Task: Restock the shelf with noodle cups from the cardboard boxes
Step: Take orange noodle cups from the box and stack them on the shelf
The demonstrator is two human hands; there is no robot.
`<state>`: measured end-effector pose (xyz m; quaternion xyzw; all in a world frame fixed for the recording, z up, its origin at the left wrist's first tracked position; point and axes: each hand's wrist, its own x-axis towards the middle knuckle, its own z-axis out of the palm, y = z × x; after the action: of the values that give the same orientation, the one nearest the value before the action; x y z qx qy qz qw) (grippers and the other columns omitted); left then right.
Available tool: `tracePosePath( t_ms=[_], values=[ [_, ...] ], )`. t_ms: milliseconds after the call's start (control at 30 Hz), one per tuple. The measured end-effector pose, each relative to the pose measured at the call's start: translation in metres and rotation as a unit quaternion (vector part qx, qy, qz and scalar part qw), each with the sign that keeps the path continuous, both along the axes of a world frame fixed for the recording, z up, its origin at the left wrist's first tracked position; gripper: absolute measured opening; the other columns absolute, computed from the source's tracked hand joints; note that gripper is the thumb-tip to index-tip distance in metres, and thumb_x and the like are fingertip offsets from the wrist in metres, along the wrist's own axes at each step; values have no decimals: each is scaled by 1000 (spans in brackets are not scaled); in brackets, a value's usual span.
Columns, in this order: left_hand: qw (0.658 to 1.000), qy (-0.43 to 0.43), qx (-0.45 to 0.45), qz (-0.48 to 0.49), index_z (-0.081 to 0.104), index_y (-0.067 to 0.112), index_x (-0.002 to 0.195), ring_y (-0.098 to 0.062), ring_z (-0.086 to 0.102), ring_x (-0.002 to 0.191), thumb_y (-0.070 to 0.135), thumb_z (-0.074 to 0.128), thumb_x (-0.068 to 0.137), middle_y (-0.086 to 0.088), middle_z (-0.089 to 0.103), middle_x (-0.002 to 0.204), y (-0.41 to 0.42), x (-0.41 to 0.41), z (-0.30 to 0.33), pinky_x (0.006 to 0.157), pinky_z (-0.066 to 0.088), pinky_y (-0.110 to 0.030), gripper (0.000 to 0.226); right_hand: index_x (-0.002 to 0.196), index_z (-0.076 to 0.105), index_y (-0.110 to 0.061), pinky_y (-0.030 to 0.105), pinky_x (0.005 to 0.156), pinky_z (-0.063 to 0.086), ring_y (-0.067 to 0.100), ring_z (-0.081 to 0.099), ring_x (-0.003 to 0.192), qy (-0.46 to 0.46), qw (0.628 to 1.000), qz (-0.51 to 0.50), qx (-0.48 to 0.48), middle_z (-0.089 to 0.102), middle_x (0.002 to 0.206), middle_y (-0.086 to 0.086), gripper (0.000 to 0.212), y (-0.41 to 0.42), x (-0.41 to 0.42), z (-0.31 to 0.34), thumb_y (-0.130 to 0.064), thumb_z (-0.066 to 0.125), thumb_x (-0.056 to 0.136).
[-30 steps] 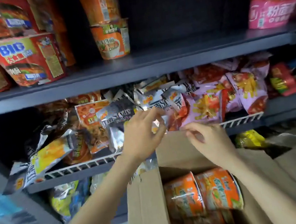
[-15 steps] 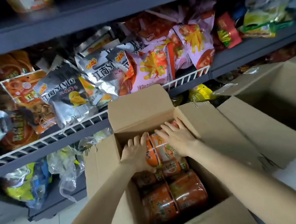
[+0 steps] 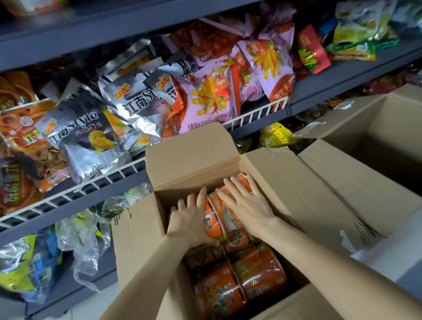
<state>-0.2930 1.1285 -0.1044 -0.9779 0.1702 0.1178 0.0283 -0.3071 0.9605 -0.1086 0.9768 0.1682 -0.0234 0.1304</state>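
Left hand (image 3: 190, 222): inside the open brown cardboard box (image 3: 137, 243), palm against the left side of a shrink-wrapped pack of orange noodle cups (image 3: 217, 214), fingers laid over its top and thumb tucked beneath the near edge; it grips the pack. Right hand (image 3: 247, 205): fingers spread and fairly straight, lying flat over the top right of the same pack; whether the fingertips hook the far edge cannot be told.

Noodle cups: orange cylindrical cups with printed labels and glossy clear film, lying on their sides. The held pack sits at the far end of the box, uppermost. More orange cups in film (image 3: 258, 274) lie lower at the near end, two side by side, others partly shaded beneath.

Box: all flaps turned outward, the far flap standing upright against the white wire shelf rail (image 3: 52, 197). A second open brown cardboard box (image 3: 405, 134) stands just beside it on the right; its interior is dark, contents not discernible.

Dark grey metal shelf (image 3: 126, 15) behind: silver snack bags (image 3: 84, 135) and pink snack bags (image 3: 211, 96) leaning behind the rail.
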Motion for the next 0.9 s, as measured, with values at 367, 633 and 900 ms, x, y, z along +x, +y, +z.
tracePosePath(
  t_ms=[367,633,900],
  values=[
    [960,-124,-251,19,-6,36,150,-28,32,129,74,73,49,-2,34,144,22,-12,70,104,38,-47,134,147,32,-13,55,113,15,27,27,142,-328,933,138,58,32,153,7,83,-25,-14,92,0,65,72],
    [793,-330,-512,7,28,34,139,-13,40,120,67,73,49,7,40,128,25,-10,170,98,35,-24,107,147,15,-41,68,108,11,43,4,140,-492,848,191,46,3,152,11,89,-7,4,241,3,58,83],
    [658,-374,-652,51,27,40,137,-17,44,126,54,85,53,10,39,135,19,14,215,100,44,-47,103,142,26,-38,49,118,1,21,-13,146,-364,784,238,442,-4,157,2,74,20,30,291,-11,54,79]
  ],
)
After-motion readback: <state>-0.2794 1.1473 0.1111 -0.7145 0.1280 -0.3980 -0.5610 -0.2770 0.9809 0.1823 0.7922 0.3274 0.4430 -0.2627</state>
